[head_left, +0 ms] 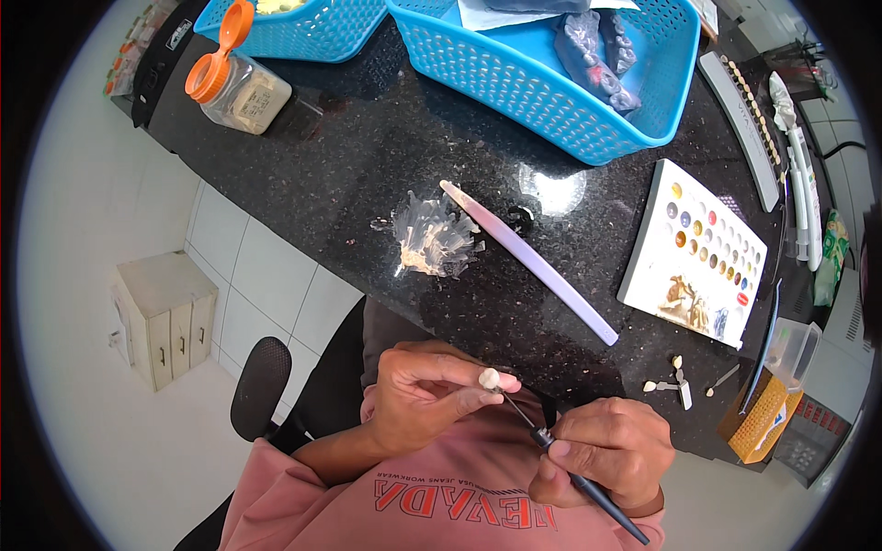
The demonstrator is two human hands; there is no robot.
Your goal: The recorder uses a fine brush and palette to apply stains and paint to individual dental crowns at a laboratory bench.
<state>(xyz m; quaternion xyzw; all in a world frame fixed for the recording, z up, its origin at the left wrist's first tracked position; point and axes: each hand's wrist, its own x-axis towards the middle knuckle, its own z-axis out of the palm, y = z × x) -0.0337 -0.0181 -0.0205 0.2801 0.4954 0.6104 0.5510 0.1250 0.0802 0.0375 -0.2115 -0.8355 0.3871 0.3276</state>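
An orange-lidded jar (pixel 246 95) is standing open, holding cream-coloured powder. A smaller blue basket (pixel 322 37) is holding something yellowish. The left hand (pixel 427 390) is pinching a small white piece (pixel 490 377) between thumb and fingertips, above the lap. A larger blue basket (pixel 524 103) is holding grey moulded pieces (pixel 597 64). A dark-handled tool (pixel 544 441) is lying aslant, its thin tip pointing up-left at the white piece; contact is hard to tell. The right hand's (pixel 611 450) fingers are clamping its handle. A white palette (pixel 694 257) is carrying coloured wells.
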